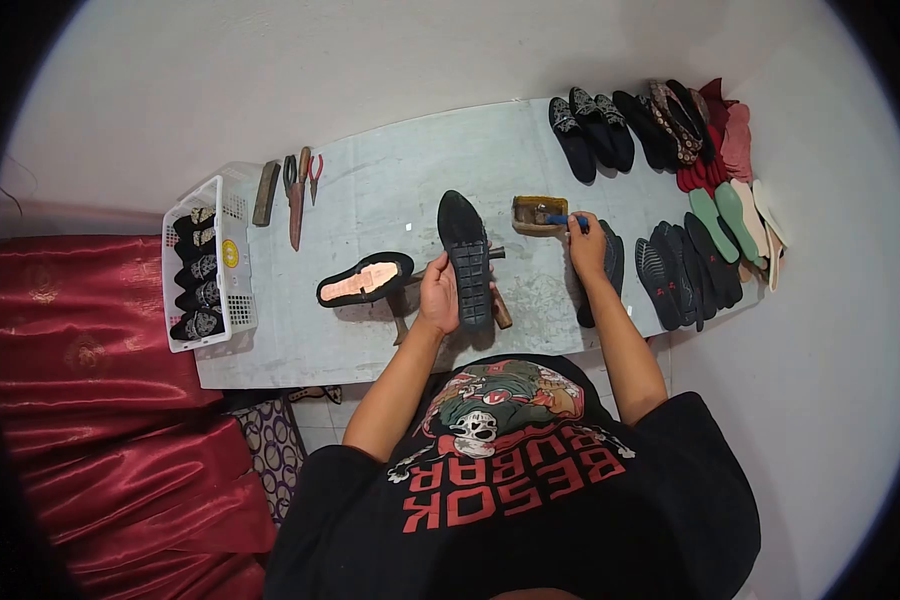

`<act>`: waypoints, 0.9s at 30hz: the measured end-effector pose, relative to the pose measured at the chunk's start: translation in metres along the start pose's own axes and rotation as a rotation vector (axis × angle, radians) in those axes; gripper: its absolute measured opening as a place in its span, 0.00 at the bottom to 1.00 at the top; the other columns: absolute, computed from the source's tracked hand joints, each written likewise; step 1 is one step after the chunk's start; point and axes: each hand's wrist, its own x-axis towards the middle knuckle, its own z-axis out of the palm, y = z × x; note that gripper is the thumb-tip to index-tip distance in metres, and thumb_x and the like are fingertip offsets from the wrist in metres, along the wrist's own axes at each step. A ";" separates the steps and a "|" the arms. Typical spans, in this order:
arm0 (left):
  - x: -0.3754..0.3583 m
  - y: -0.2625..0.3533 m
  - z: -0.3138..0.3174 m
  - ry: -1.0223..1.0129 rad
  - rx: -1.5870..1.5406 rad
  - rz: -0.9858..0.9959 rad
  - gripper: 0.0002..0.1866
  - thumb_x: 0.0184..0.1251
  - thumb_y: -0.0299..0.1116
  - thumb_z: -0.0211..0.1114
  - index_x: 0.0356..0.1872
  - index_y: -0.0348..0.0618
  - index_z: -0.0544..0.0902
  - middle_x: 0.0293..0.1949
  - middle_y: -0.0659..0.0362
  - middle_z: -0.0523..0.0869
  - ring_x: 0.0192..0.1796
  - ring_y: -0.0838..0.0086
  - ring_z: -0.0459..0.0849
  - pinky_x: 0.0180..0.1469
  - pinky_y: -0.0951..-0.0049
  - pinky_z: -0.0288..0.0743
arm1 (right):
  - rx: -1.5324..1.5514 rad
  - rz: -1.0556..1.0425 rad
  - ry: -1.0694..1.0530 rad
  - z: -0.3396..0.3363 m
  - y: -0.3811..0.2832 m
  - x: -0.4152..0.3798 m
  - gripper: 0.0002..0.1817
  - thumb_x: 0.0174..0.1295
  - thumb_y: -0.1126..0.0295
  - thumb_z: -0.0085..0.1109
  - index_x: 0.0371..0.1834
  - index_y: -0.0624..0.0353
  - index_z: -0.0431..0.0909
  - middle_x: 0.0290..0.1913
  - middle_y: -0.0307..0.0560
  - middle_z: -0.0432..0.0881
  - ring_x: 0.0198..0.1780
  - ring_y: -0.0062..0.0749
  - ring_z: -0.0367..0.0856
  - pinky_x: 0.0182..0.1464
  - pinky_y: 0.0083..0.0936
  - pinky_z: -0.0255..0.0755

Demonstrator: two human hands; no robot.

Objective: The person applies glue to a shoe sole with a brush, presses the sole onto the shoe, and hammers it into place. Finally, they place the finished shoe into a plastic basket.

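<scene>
My left hand (440, 292) is closed around the edge of a black shoe sole (465, 265), held up over the table with its gridded face showing. Between the fingers of my right hand (587, 248) is a blue-handled brush (567, 219). Its head reaches into a small yellowish container (541, 229) with brownish contents. Left of the held sole lies a black shoe upper (365, 280) with a pale insole board facing up. A hammer (501, 308) is partly hidden behind the sole, and another tool (399, 315) sits beside the upper.
A white basket (239, 297) of decorated black shoes stands at the left. Pliers (315, 178), scissors (290, 172) and a knife (298, 215) lie nearby. To the right are black soles (660, 275), green insoles (738, 222), finished shoes (573, 140) and red fabric (737, 140).
</scene>
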 end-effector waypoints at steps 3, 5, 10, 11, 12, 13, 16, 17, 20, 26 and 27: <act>0.002 0.001 -0.004 -0.045 -0.027 -0.006 0.33 0.82 0.55 0.39 0.71 0.41 0.74 0.52 0.49 0.87 0.46 0.59 0.91 0.50 0.53 0.88 | -0.046 0.061 -0.003 -0.003 0.010 0.004 0.16 0.74 0.60 0.62 0.57 0.58 0.78 0.35 0.45 0.85 0.27 0.27 0.81 0.29 0.27 0.76; 0.006 -0.003 -0.015 -0.228 -0.124 -0.002 0.31 0.85 0.48 0.37 0.74 0.36 0.70 0.72 0.47 0.77 0.57 0.58 0.87 0.59 0.51 0.85 | -0.004 0.126 -0.004 -0.006 0.012 0.004 0.17 0.74 0.60 0.63 0.58 0.58 0.78 0.35 0.44 0.85 0.27 0.27 0.81 0.28 0.27 0.75; 0.003 -0.005 0.007 -0.054 -0.015 -0.057 0.31 0.85 0.52 0.38 0.71 0.39 0.73 0.57 0.46 0.86 0.51 0.57 0.90 0.58 0.56 0.85 | 0.018 0.074 0.150 -0.019 0.013 -0.005 0.19 0.74 0.58 0.63 0.59 0.60 0.77 0.43 0.48 0.84 0.31 0.28 0.81 0.30 0.26 0.75; 0.003 -0.004 0.013 -0.036 0.015 -0.067 0.31 0.86 0.51 0.37 0.71 0.38 0.73 0.58 0.45 0.86 0.52 0.57 0.90 0.60 0.57 0.84 | 0.018 0.074 0.154 -0.024 0.011 -0.009 0.19 0.74 0.58 0.63 0.59 0.60 0.77 0.43 0.48 0.84 0.31 0.28 0.81 0.30 0.26 0.75; 0.004 -0.004 0.010 -0.038 0.015 -0.069 0.31 0.86 0.51 0.37 0.71 0.38 0.73 0.58 0.45 0.86 0.52 0.57 0.90 0.60 0.57 0.84 | 0.056 0.126 0.204 -0.032 0.000 -0.014 0.20 0.74 0.58 0.62 0.59 0.61 0.76 0.46 0.50 0.82 0.36 0.29 0.81 0.33 0.27 0.76; 0.007 -0.004 0.001 -0.128 0.098 -0.126 0.31 0.86 0.51 0.36 0.73 0.38 0.71 0.64 0.46 0.82 0.55 0.57 0.88 0.60 0.56 0.85 | 0.094 0.177 0.254 -0.037 -0.001 -0.015 0.20 0.74 0.57 0.61 0.59 0.61 0.76 0.49 0.51 0.81 0.40 0.30 0.82 0.36 0.29 0.77; 0.018 -0.003 -0.021 -0.262 0.243 -0.240 0.32 0.87 0.53 0.38 0.74 0.38 0.69 0.69 0.47 0.79 0.59 0.59 0.87 0.59 0.58 0.86 | -0.070 -0.003 0.354 -0.053 -0.006 -0.022 0.19 0.76 0.58 0.59 0.59 0.60 0.77 0.55 0.52 0.76 0.52 0.33 0.78 0.46 0.32 0.77; 0.020 -0.004 -0.024 -0.303 0.303 -0.299 0.32 0.87 0.54 0.40 0.75 0.38 0.69 0.69 0.48 0.79 0.59 0.60 0.87 0.58 0.60 0.86 | -0.101 -0.035 0.377 -0.059 -0.028 -0.033 0.18 0.76 0.58 0.58 0.59 0.60 0.77 0.56 0.52 0.75 0.55 0.34 0.76 0.49 0.33 0.77; 0.016 -0.009 0.017 -0.201 0.595 -0.259 0.33 0.86 0.55 0.46 0.79 0.41 0.65 0.66 0.50 0.81 0.57 0.65 0.88 0.55 0.67 0.86 | -0.026 -0.066 0.241 -0.072 -0.040 -0.036 0.20 0.79 0.54 0.53 0.58 0.60 0.77 0.52 0.46 0.80 0.46 0.30 0.78 0.44 0.28 0.77; 0.028 -0.041 0.004 -0.311 0.913 -0.403 0.31 0.86 0.48 0.51 0.82 0.48 0.62 0.61 0.58 0.84 0.53 0.75 0.87 0.49 0.75 0.82 | 0.169 0.404 -0.665 -0.082 -0.075 -0.057 0.30 0.80 0.41 0.45 0.59 0.59 0.77 0.50 0.45 0.81 0.34 0.26 0.84 0.31 0.26 0.82; 0.027 -0.046 0.007 -0.329 0.963 -0.428 0.29 0.86 0.46 0.53 0.81 0.47 0.65 0.59 0.58 0.84 0.52 0.76 0.87 0.48 0.75 0.82 | 0.103 0.414 -0.773 -0.082 -0.080 -0.064 0.30 0.80 0.40 0.44 0.58 0.60 0.77 0.51 0.46 0.80 0.34 0.27 0.85 0.30 0.26 0.83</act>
